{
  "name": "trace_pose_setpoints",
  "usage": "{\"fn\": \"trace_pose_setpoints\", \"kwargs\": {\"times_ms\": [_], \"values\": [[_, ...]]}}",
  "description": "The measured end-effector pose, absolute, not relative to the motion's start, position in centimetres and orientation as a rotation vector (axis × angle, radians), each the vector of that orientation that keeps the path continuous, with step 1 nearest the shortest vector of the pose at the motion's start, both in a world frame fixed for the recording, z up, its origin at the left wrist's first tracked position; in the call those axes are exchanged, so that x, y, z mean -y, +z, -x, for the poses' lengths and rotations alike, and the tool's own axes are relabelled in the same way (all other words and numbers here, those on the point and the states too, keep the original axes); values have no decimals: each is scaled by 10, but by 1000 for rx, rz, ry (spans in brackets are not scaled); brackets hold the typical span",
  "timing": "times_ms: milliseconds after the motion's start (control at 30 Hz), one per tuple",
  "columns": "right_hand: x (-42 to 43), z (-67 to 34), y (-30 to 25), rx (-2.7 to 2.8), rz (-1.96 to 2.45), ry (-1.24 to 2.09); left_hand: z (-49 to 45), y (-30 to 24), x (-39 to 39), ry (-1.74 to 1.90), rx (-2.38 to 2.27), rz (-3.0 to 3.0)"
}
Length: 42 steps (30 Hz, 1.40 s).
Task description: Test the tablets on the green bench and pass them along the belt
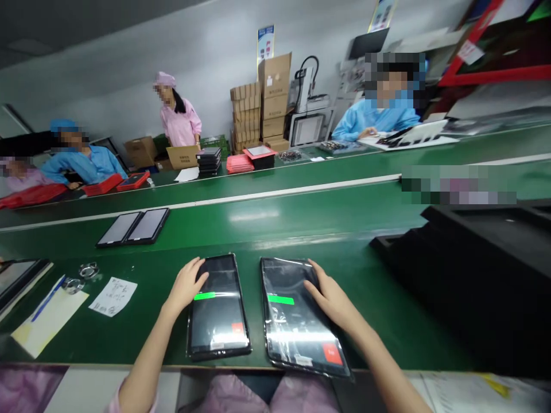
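Handling left tablet (218,315) and right tablet (293,330) together.
Left hand (184,288), right hand (333,298): each holding one by its outer edge; lifting would likely need level support.

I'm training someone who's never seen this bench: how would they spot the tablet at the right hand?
Start at the green bench and find the black stack at its near right. Left of that lies the tablet, with the right hand on it. Unlike its neighbour, the left tablet, its lower right corner crosses the bench's near edge in this view.
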State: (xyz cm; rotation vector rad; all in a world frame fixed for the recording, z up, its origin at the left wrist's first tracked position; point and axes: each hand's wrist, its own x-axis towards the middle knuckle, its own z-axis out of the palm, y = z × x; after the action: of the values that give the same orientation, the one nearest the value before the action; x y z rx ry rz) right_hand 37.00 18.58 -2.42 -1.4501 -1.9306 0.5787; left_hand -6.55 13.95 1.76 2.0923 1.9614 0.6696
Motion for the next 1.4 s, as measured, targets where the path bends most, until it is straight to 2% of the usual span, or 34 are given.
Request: {"fn": "trace_pose_setpoints", "kwargs": {"times_ms": [167,267,333,400,567,700,833,967,1100,1200,1400], "values": [[-227,-349,-2,1909,1358,1025,47,41,-212,365,-1658,-2093],[-256,-345,-7,1612,1359,1382,43,44,-248,227,-1586,-2075],[-268,-344,-14,1495,1285,1448,42,44,-263,165,-1565,-2084],[-272,-342,-21,1537,1201,1345,41,45,-271,122,-1543,-2099],[-267,-336,-29,1876,1039,808,41,48,-272,37,-1483,-2113],[-260,-339,-22,2126,1061,585,43,50,-269,26,-1317,-2050],[-254,-343,-15,2197,971,588,41,49,-269,20,-1318,-2009],[-249,-342,-14,2175,1121,544,37,45,-272,65,-1474,-1954],[-248,-342,-12,2215,1032,659,41,44,-271,48,-1321,-1924],[-248,-344,-10,2082,976,742,45,48,-269,13,-1294,-1931],[-249,-344,-10,1954,1073,671,41,51,-269,-10,-1361,-1906]]}}
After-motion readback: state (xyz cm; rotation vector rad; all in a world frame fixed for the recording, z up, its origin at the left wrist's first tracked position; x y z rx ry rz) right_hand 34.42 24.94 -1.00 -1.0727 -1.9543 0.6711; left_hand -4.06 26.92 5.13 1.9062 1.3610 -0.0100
